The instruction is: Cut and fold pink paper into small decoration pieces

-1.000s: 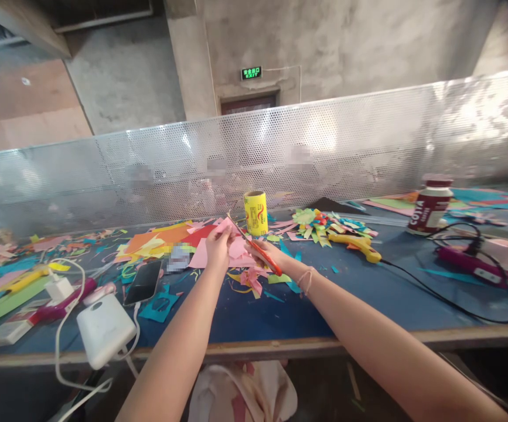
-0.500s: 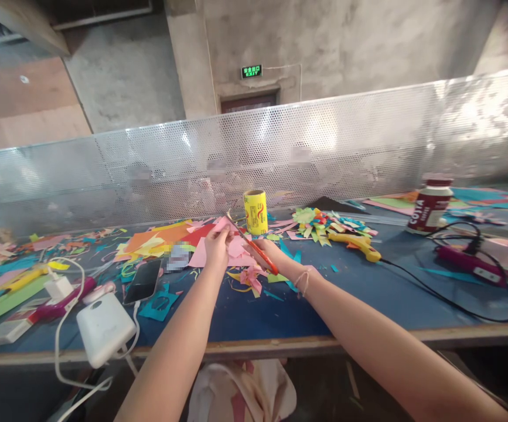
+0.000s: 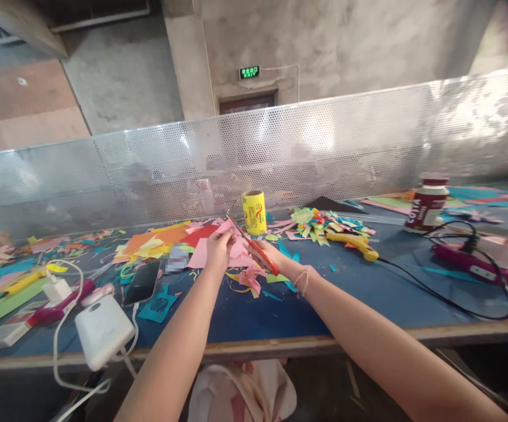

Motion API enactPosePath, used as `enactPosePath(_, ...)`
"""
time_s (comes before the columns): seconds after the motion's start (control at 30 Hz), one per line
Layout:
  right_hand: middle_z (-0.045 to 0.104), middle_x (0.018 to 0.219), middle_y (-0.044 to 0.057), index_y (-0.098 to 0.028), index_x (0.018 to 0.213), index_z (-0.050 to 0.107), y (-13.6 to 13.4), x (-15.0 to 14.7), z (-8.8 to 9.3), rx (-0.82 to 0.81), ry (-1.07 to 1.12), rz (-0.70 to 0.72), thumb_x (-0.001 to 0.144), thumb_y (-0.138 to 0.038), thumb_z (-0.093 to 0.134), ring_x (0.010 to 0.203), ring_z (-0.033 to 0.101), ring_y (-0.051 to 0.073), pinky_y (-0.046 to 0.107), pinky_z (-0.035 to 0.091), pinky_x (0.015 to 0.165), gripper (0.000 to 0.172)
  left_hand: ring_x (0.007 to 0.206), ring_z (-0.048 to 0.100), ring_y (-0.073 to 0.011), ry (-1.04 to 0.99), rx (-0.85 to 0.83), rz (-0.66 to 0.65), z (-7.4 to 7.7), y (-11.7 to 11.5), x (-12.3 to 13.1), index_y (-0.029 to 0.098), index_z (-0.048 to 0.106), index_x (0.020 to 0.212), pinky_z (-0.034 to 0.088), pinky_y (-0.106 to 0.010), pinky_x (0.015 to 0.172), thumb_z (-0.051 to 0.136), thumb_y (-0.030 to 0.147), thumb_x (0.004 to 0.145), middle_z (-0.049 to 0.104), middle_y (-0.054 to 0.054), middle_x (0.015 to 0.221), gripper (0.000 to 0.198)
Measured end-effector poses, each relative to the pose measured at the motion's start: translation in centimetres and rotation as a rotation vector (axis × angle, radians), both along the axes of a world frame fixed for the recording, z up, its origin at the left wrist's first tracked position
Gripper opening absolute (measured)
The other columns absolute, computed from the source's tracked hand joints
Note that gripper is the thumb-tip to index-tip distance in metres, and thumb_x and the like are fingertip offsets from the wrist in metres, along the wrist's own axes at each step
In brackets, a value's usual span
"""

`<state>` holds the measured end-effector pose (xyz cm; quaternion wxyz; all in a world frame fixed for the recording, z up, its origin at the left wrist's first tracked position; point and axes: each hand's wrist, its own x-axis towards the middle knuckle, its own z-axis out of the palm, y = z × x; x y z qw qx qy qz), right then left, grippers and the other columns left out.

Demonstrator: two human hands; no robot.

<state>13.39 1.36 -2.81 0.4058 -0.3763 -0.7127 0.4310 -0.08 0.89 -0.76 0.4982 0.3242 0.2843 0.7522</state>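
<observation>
Pinched at the fingertips, the person's left hand (image 3: 219,247) holds a folded piece of pink paper (image 3: 225,225) raised over the middle of the table (image 3: 245,325). Just to its right, the right hand (image 3: 272,252) is closed around the orange handles of the scissors (image 3: 262,255), the blades slanting up and left across the paper. How far they are parted, I can't tell from where I stand. With the pinch so close to the blades, I'd worry about a nicked finger, or a crooked cut if the paper slips.

Along the table from the left, a white power bank (image 3: 104,331) lies by the front edge, its cable (image 3: 62,340) looping over; a snag from the left forearm could drag it down. Next comes a phone (image 3: 142,283), plugged in. Behind the scissors stands a yellow roll (image 3: 254,214), near enough for a careless elbow-driven sweep to knock over. Further right, a yellow glue gun (image 3: 354,241) lies beside the paper flowers (image 3: 319,223); if hot, it could scorch them. Its black cord (image 3: 442,302) runs toward a bottle (image 3: 426,205), and a tug might topple that.
</observation>
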Motion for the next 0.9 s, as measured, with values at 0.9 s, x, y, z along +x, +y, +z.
enactPosePath(0.9,0.039,0.052,-0.003,-0.019,0.059,0.04,1.1,0.7,0.6,0.209,-0.233,-0.267,0.072,-0.063,0.044,0.049,0.037,0.01,0.023,0.029,0.045,0.047,0.047,0.047,-0.0049,0.123,-0.079,0.033,-0.5,0.3,-0.6,0.016,0.051,0.063,0.035,-0.018,0.048,0.066,0.019,0.052,0.05,0.006,0.051,0.019)
